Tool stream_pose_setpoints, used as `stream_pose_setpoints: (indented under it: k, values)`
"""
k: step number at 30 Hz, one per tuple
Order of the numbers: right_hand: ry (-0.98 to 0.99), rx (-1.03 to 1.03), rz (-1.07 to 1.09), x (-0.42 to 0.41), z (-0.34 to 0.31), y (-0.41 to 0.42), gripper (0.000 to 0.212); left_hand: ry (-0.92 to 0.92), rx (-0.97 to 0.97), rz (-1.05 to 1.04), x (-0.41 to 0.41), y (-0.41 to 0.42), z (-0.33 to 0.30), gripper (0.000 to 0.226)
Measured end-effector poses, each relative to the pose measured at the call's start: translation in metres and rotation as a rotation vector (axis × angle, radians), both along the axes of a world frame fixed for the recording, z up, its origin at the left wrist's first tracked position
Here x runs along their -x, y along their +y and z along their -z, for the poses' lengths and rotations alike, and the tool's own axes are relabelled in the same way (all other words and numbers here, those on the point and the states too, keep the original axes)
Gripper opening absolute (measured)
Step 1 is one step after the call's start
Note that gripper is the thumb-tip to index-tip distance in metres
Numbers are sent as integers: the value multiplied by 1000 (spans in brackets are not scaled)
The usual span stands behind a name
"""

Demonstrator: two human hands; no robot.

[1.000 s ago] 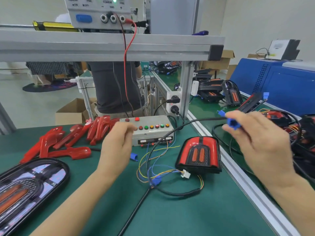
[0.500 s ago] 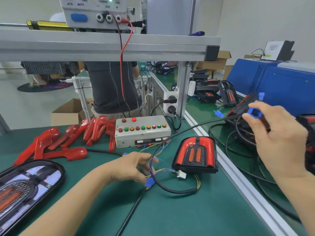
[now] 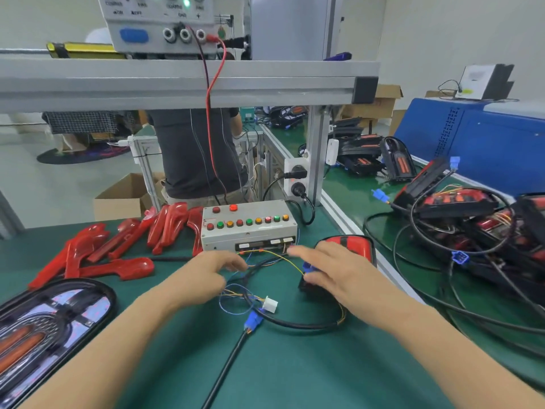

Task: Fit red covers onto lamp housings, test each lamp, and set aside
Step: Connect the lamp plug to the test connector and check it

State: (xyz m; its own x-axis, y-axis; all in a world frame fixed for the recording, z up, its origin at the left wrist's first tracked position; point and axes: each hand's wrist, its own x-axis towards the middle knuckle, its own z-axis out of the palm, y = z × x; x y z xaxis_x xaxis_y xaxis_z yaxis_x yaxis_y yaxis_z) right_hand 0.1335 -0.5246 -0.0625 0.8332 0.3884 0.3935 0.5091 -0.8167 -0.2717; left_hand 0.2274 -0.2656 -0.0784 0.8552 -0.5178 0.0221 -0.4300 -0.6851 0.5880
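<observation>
Both hands are converging on the covered lamp at the test box.

From afar, I am watching the left hand [image 3: 206, 278] loosely spreading over wires while the right hand [image 3: 333, 273], back from the far-right pile, is pinching a blue connector [image 3: 308, 267] against the lamp [image 3: 354, 246]; testing looks imminent. Supply labels reading ON, OFF.

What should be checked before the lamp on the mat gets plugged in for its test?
1. Red cover on the lamp: ok, seated on the housing.
2. Blue connector under the right hand: cannot tell if the grip is firm.
3. Harness blue plug joined: not ok, lying loose on the mat.
4. White connector joined: not ok, loose.
5. Left hand on the wires: cannot tell.
6. Test box powered: ok, one lamp lit.
</observation>
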Motion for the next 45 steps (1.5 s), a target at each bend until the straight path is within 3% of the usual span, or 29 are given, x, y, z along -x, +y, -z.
stream_pose_setpoints:
  k: [3, 8, 11, 14, 16, 19, 21, 24, 26, 30, 33, 36, 39, 42, 45]
  values:
    - [-42, -52, 80, -13, -5, -2, 54, 7, 27, 51, 7, -6, -1, 64]
    - [-31, -25, 57, -16, -10, 0, 50, 115, -47, 82, 5, -4, 11, 36]
    - [86, 31, -13, -12, -6, 17, 36, 231, -3, 6, 1, -10, 14, 19]
    - [182, 317, -19, -8, 8, 37, 32, 411, 197, -182, -4, -22, 9, 11]
    - [220, 471, -9, -5, 17, 47, 34, 410, 164, -254, -7, -27, 9, 21]
    - [218, 460, -3, -4, 23, 53, 37, 341, 61, -292, -7, -35, 11, 17]
    - [190, 427, 8, -5, 25, 54, 33, 370, 110, -322, -7, -39, 10, 14]
    - [138, 283, -54, -4, 25, 51, 26, 568, 416, -335, -9, -36, 7, 17]
    - [181, 35, -106, -3, 19, 45, 29, 653, 609, -279, -10, -27, 11, 32]
    - [259, -564, -126, -2, 9, 34, 21, 588, 531, -65, 0, -17, 23, 36]
    - [225, -735, -33, -6, 9, 30, 21, 453, 319, 51, 10, -27, 27, 48]
    - [74, -605, 64, -11, 12, 27, 30, 288, 106, 191, 18, -37, 24, 19]
    - [-60, -280, 126, -13, 16, 27, 34, 124, 54, 113, 16, -34, 15, 21]
    - [-90, -45, 181, -11, 15, 25, 36, 156, 416, -128, 14, -18, -1, 30]
    - [27, 177, 225, -13, 13, 32, 21, 255, 701, -191, 15, -5, -13, 11]
